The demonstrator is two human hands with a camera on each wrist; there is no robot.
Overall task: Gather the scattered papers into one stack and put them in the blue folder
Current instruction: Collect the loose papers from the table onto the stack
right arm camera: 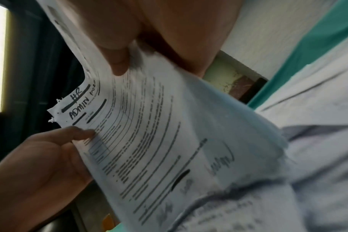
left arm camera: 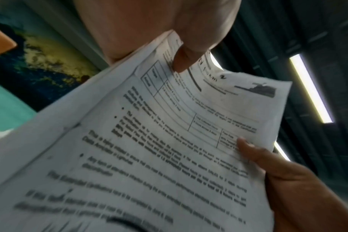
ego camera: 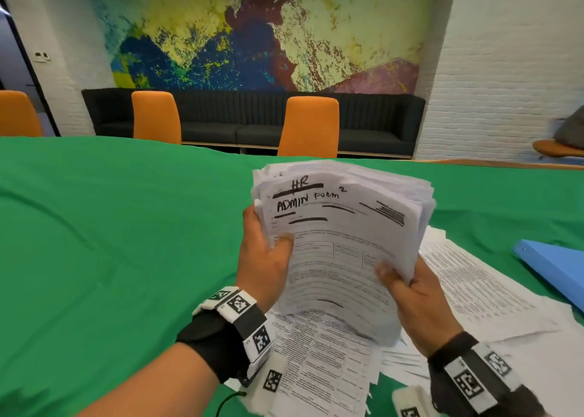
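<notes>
A thick stack of papers (ego camera: 341, 236) is held up off the green table (ego camera: 110, 242), long axis near upright and leaning away, printed face toward the head camera, header edge ("HR ADMIN FORM") at the top. The left hand (ego camera: 268, 258) is curled round the stack's left edge, thumb pressed on the front sheet; the right hand (ego camera: 410, 293) is clamped on the lower right edge, thumb on the face too. The lower edge is seen just over the loose papers (ego camera: 474, 290) not yet gathered (how many cannot be told). The blue folder (ego camera: 556, 265) lies flat to the right of the stack, apart from it, its long edge running away and leftward; the right hand is the nearer one. Gathering is judged part done; the stack's edges look uneven, so squaring is probably needed first.
</notes>
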